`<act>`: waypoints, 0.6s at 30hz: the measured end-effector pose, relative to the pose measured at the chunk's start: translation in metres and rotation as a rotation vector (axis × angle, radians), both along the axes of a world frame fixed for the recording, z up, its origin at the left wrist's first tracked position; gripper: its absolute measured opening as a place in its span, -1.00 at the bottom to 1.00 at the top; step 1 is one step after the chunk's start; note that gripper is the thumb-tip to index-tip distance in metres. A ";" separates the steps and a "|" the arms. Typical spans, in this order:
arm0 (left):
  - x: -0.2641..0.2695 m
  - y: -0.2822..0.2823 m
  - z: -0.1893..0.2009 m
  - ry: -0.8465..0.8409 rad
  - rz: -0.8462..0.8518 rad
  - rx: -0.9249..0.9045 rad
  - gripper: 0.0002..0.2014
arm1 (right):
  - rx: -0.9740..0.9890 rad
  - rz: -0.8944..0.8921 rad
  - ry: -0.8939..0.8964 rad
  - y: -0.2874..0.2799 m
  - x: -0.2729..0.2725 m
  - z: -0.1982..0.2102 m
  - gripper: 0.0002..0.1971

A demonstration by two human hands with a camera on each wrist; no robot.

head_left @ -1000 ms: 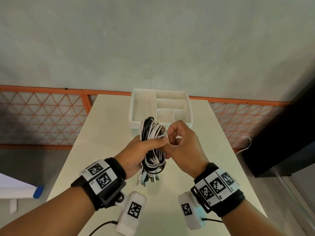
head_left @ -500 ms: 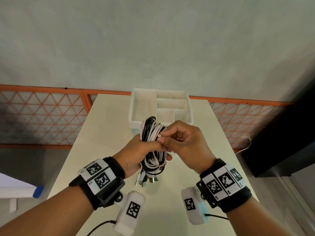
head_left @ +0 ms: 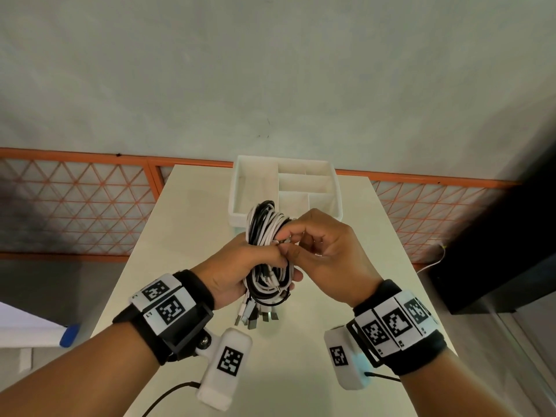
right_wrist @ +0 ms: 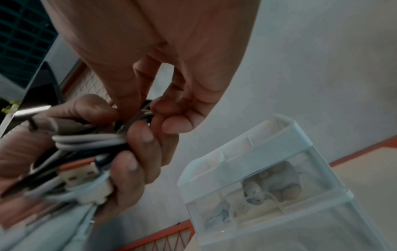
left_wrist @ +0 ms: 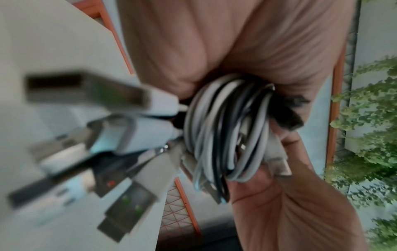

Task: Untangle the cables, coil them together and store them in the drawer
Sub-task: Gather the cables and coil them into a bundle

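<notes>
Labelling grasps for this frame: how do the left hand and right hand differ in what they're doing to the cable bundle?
Left hand wraps its whole fist round the middle of the cable bundle and carries it; right hand only pinches at the strands with its fingertips, at the bundle's upper side. Left sits lower and nearer the hanging USB plugs; right sits closer to the white drawer tray. Both are above the table, touching the same bundle.

Both forearms are bare, with no sleeves. Each wrist wears a black band [head_left: 198,291] carrying white plates [head_left: 164,302] printed with black square codes, fixed in a black frame. Under each wrist hangs a white camera pod [head_left: 224,368] with its own code, held by a screw, with a thin black cable [head_left: 168,397] trailing off.
</notes>
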State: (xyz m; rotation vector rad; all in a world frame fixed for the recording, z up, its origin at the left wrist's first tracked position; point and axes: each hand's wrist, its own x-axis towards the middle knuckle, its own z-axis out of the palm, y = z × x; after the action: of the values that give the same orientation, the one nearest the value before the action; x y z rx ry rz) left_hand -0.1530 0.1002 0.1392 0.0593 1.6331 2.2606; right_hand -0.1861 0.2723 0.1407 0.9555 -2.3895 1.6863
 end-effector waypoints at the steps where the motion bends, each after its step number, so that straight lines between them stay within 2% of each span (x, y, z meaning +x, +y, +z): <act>1: 0.001 -0.001 0.000 -0.008 -0.011 0.002 -0.73 | 0.030 0.014 0.002 0.000 0.000 0.001 -0.83; 8: 0.002 -0.001 -0.002 -0.036 -0.010 -0.012 -0.71 | 0.140 -0.002 0.065 -0.002 -0.001 -0.002 -0.75; 10: 0.002 -0.001 -0.003 -0.050 -0.002 -0.021 -0.69 | 0.156 -0.031 0.060 -0.003 0.001 -0.003 -0.79; 13: -0.002 -0.001 -0.003 -0.037 0.012 -0.089 -0.62 | -0.010 -0.089 -0.138 -0.005 0.002 -0.004 -0.87; 15: -0.002 -0.001 0.000 -0.033 0.011 -0.126 -0.62 | -0.132 -0.132 -0.243 -0.005 0.001 -0.004 -0.74; 18: 0.000 -0.001 0.002 -0.008 0.020 -0.137 -0.71 | -0.059 -0.208 -0.240 -0.003 -0.002 -0.009 -0.60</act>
State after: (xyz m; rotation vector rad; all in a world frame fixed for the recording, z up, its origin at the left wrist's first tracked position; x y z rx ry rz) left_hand -0.1533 0.0993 0.1414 -0.0010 1.7874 2.1536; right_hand -0.1881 0.2693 0.1317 0.4992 -2.4620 1.8700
